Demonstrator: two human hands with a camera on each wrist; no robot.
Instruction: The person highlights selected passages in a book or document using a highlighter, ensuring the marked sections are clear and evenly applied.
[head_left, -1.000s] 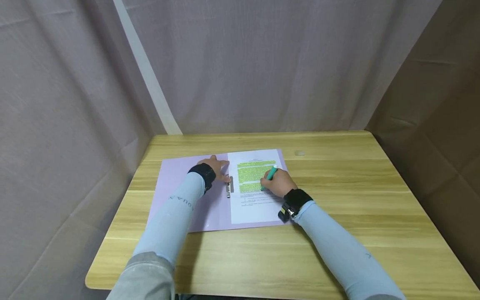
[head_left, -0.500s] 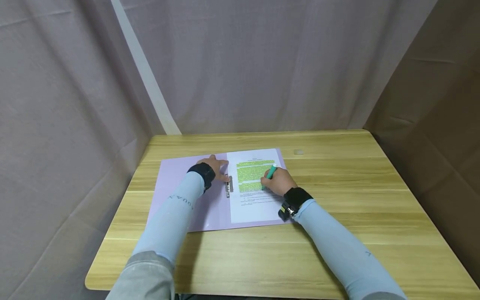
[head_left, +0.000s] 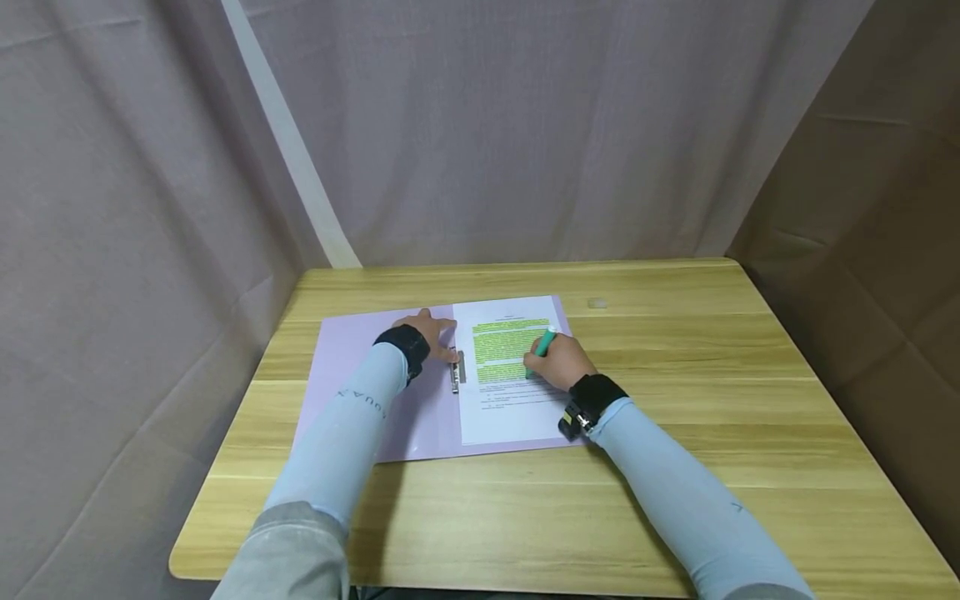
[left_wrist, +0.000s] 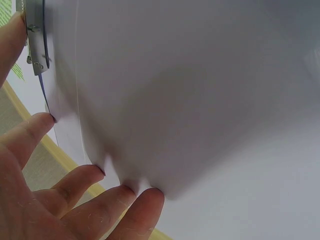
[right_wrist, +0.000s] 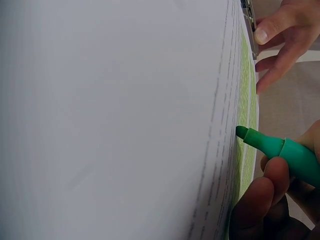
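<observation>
A lilac folder (head_left: 360,375) lies open on the wooden table (head_left: 675,400), with a printed sheet (head_left: 510,408) under its metal clip (head_left: 457,371). Most of the text block (head_left: 502,342) is highlighted green. My right hand (head_left: 558,362) grips a green highlighter (head_left: 543,343), whose tip (right_wrist: 242,132) rests on the lines of print. My left hand (head_left: 435,333) lies flat on the folder beside the clip, fingers (left_wrist: 85,177) spread and pressing down. The same left hand's fingers (right_wrist: 275,35) show in the right wrist view by the clip (right_wrist: 249,22).
Grey curtains (head_left: 487,125) close off the back and left of the table, and a brown one (head_left: 862,208) the right. A small pale mark (head_left: 597,303) sits on the wood to the right of the sheet.
The right hand and highlighter have slid slightly to the right along the line of text. The left hand has stayed put.
</observation>
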